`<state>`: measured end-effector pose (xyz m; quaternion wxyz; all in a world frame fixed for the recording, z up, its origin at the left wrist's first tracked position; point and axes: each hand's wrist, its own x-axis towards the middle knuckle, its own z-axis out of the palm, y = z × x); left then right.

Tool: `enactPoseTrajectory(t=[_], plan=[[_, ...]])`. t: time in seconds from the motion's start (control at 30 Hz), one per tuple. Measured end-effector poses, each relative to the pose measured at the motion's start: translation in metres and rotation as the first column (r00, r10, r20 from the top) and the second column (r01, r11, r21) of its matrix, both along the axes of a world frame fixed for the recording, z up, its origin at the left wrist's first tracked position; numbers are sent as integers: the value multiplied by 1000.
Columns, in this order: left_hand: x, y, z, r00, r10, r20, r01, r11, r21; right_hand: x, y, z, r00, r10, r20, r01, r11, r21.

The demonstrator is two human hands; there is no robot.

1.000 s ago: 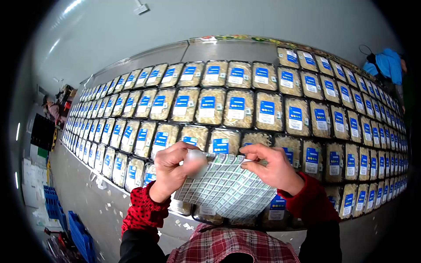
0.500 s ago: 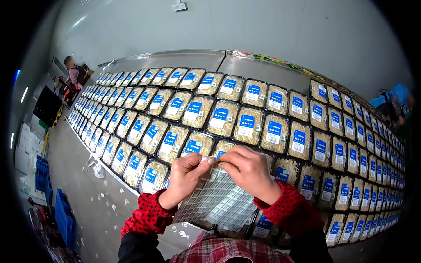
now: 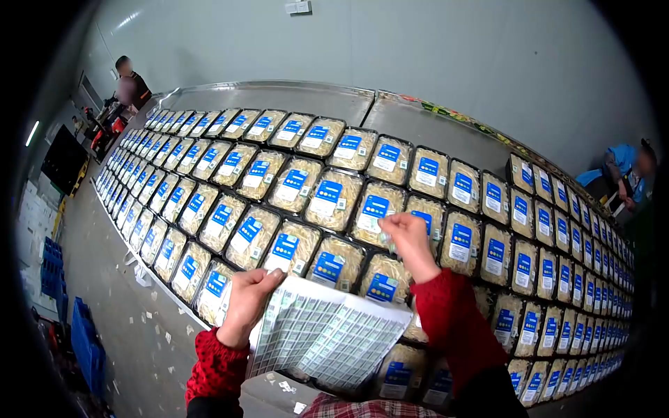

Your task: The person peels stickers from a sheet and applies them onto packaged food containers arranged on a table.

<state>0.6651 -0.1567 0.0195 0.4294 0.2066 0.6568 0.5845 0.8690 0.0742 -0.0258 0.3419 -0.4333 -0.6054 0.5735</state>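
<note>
My left hand pinches the upper left corner of a sheet of small printed stickers, which hangs over the near trays. To the right and above the sheet, my right hand has thumb and forefinger pressed together on a small sticker. It hovers over a black tray of pale shredded food with a blue and white label. Many such trays stand in rows around both hands; some carry a small sticker beside the label.
A long metal table bears the rows of trays. One person stands at the far left, another in blue at the right. Blue pallets and paper scraps lie on the floor at left.
My hands have moved apart. My right hand has left the sheet with a small sticker and moved out over the trays. The sheet stays in my left hand, and the view has shifted.
</note>
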Motion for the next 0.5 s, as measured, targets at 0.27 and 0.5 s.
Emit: enactPoseTrajectory(t=[0.27,0.5], plan=[[-56,-34,-5,995,80,64,-78,997,-23,-143,78,-91,944,-329,9,328,941,-81],[-86,-40,-25,988,76,135,-73,997,-27,-177,93,-117,923,-329,198,315,944,98]])
